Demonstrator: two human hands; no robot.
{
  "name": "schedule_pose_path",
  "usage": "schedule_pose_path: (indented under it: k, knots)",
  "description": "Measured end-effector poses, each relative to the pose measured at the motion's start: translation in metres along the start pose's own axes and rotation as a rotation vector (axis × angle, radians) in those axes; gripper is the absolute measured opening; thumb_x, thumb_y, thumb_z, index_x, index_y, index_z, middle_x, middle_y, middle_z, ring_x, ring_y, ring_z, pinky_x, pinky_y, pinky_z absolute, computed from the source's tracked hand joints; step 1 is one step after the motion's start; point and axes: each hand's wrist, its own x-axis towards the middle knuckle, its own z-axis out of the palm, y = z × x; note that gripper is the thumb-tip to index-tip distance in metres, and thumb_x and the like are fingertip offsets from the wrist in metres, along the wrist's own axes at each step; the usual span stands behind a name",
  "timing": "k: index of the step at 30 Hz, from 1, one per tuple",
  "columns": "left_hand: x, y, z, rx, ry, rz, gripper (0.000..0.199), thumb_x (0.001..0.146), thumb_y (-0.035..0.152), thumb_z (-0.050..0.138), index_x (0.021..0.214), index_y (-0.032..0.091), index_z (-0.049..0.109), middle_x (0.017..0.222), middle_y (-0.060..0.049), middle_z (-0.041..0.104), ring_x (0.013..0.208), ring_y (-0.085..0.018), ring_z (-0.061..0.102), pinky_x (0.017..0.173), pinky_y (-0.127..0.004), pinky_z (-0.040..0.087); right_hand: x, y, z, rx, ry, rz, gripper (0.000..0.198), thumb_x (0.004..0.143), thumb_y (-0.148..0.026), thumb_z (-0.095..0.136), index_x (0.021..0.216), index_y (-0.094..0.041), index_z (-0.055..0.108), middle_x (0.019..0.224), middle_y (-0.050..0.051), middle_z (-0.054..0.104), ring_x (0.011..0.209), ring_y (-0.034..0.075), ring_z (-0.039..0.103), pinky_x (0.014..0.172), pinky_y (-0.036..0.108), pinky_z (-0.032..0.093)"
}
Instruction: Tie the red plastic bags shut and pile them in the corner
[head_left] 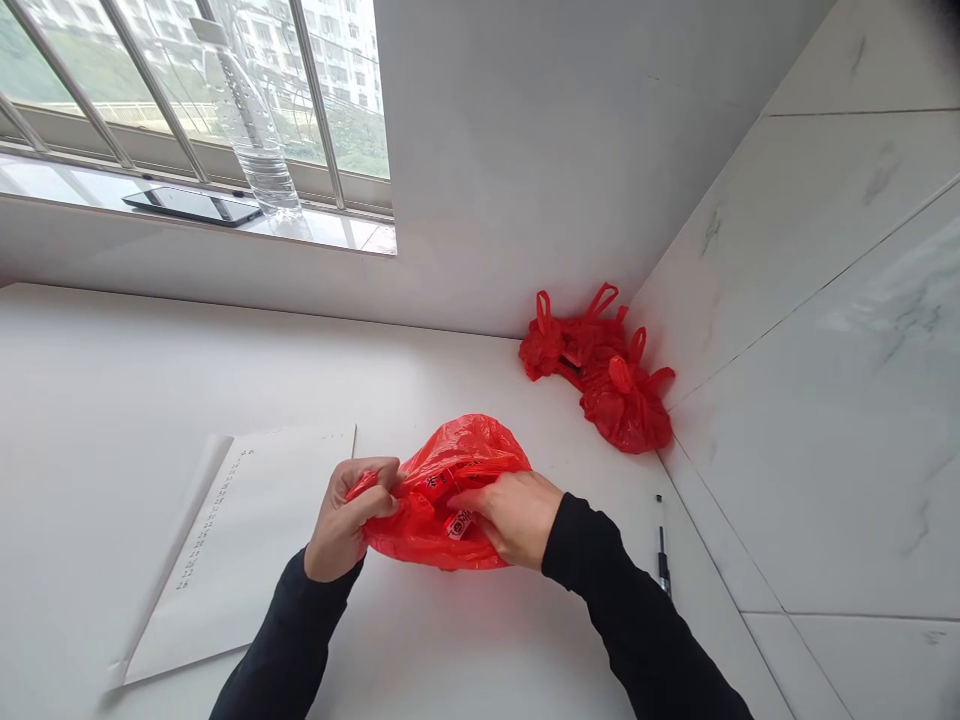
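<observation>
A red plastic bag [465,440] is held above the white table with its mouth toward me. My left hand [349,515] is closed in a fist on the bag's left edge, where a bit of red plastic pokes out. My right hand [517,515] reaches into the opening from the right, its fingers bent and partly hidden by the plastic. Close to those fingertips, inside the bag, lies a small red item with a black-and-white printed label [459,524]. Whatever the right fingers grip is too covered to name.
Several red bags with tied handles [630,400] sit in the back right corner. An open notebook [247,540] with a handwritten column lies left. A black pen [663,565] rests near the right wall. On the sill stand a water bottle [266,175] and a dark tablet [191,205].
</observation>
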Motion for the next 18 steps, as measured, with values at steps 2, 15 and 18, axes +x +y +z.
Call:
schedule_pose_path:
  k: [2, 15, 18]
  knots:
    - [-0.001, 0.004, 0.001, -0.039, 0.025, -0.008, 0.039, 0.059, 0.018, 0.060, 0.056, 0.020, 0.021, 0.050, 0.005, 0.017, 0.045, -0.006, 0.018, 0.044, -0.023, 0.017, 0.001, -0.001, 0.001, 0.025, -0.047, -0.023, 0.028, 0.085, -0.021, 0.060, 0.106, -0.033, 0.073, 0.090, -0.001, 0.074, 0.079, 0.021, 0.063, 0.060, 0.030, 0.040]
    - [0.002, 0.014, -0.021, -0.552, 0.173, 0.052, 0.039, 0.062, 0.018, 0.057, 0.063, 0.020, 0.017, 0.050, 0.004, 0.017, 0.040, -0.011, 0.033, 0.045, -0.027, 0.035, 0.010, -0.028, 0.009, -0.077, -0.113, -0.120, 0.035, 0.089, -0.030, 0.055, 0.124, -0.033, 0.057, 0.080, 0.000, 0.068, 0.065, 0.021, 0.061, 0.056, 0.030, 0.039]
    - [0.002, 0.013, -0.020, -0.538, 0.168, 0.048, 0.041, 0.062, 0.018, 0.056, 0.063, 0.020, 0.016, 0.049, 0.005, 0.018, 0.040, -0.011, 0.032, 0.044, -0.026, 0.034, 0.013, -0.035, 0.013, -0.124, -0.119, -0.074, 0.054, 0.084, -0.025, 0.058, 0.136, -0.024, 0.045, 0.078, 0.005, 0.068, 0.061, 0.024, 0.062, 0.055, 0.032, 0.044]
